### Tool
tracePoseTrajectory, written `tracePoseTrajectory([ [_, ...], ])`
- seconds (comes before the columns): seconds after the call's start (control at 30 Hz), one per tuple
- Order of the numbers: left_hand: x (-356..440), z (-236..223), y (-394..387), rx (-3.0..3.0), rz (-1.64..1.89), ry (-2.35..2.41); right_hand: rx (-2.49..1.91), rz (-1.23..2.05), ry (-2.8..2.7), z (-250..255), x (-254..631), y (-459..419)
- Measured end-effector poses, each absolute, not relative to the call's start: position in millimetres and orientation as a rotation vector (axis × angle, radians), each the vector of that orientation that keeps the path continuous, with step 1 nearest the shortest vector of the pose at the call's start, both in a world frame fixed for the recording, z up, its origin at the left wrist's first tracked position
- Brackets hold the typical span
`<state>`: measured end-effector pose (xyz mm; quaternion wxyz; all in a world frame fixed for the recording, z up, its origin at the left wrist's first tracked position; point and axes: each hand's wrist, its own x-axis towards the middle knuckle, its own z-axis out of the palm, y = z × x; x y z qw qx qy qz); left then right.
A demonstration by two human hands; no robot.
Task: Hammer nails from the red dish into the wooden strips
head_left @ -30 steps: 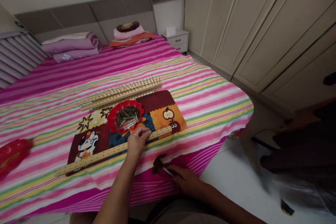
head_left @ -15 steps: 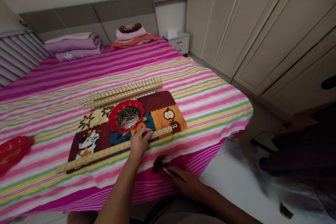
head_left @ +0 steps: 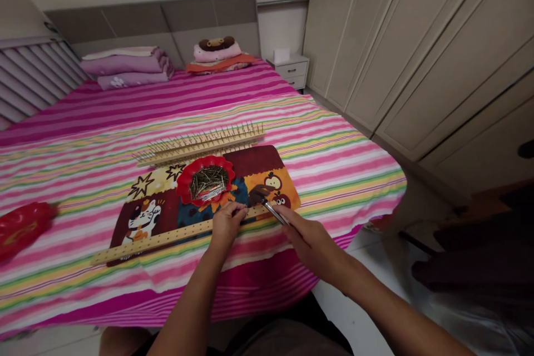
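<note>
A long wooden strip with rows of small holes [head_left: 175, 235] lies across the patterned mat [head_left: 267, 158]. My left hand [head_left: 227, 225] is closed in a pinch over the strip's right half. Whatever sits between those fingertips is too small to make out. In my right hand [head_left: 311, 236] is a hammer [head_left: 273, 211], gripped by its metal shaft. Its dark, blurred head is raised just right of my left fingertips, over the strip's right end. Behind my left hand stands a red scalloped bowl [head_left: 181, 186] holding many loose nails [head_left: 208, 182].
Wooden strips bristling with upright nails [head_left: 200, 147] lie behind the bowl. A red dish [head_left: 25, 228] rests at the left on the striped bedspread [head_left: 342, 161]. Folded bedding [head_left: 125, 69] is by the headboard; a wardrobe [head_left: 396, 39] lines the right side.
My right hand has lifted the hammer up and forward from the bed's front edge to over the strip. My left hand keeps its pinch at the strip. The view has shifted slightly.
</note>
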<state>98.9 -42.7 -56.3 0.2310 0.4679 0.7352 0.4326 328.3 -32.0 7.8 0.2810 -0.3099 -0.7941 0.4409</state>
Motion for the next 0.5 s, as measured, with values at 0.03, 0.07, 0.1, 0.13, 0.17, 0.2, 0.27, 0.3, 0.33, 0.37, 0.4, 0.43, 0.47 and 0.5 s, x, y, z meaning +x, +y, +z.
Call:
tracePoseTrajectory([
  [0.03,99,-56,-43,1.289,1.197,2.021,-0.805,1.114,-2.162,10,322,-27],
  [0.07,99,-56,-43,1.290,1.201,2.018,-0.787,1.059,-2.189,11,316,-23],
  [0.1,100,-56,-43,1.290,1.199,2.015,-0.780,1.025,-2.220,12,311,-19],
  [0.13,99,-56,-44,1.291,1.194,2.015,-0.782,1.013,-2.255,11,306,-16],
  [0.17,99,-56,-44,1.296,1.189,2.019,-0.788,1.021,-2.293,9,302,-14],
  [0.2,99,-56,-44,1.306,1.185,2.023,-0.792,1.042,-2.330,8,299,-13],
  [0.27,98,-57,-45,1.338,1.183,2.026,-0.788,1.082,-2.377,5,297,-13],
  [0.3,98,-57,-45,1.352,1.182,2.025,-0.779,1.091,-2.372,5,298,-15],
  [0.33,97,-57,-45,1.363,1.180,2.022,-0.767,1.094,-2.347,6,301,-18],
  [0.37,97,-58,-45,1.368,1.177,2.022,-0.755,1.104,-2.307,8,305,-21],
  [0.4,97,-58,-45,1.369,1.176,2.025,-0.747,1.130,-2.258,9,310,-26],
  [0.43,96,-59,-44,1.368,1.176,2.030,-0.743,1.177,-2.210,10,315,-31],
  [0.47,96,-60,-44,1.365,1.178,2.032,-0.752,1.240,-2.170,10,321,-36],
  [0.5,96,-61,-44,1.362,1.181,2.030,-0.781,1.333,-2.153,7,327,-42],
])
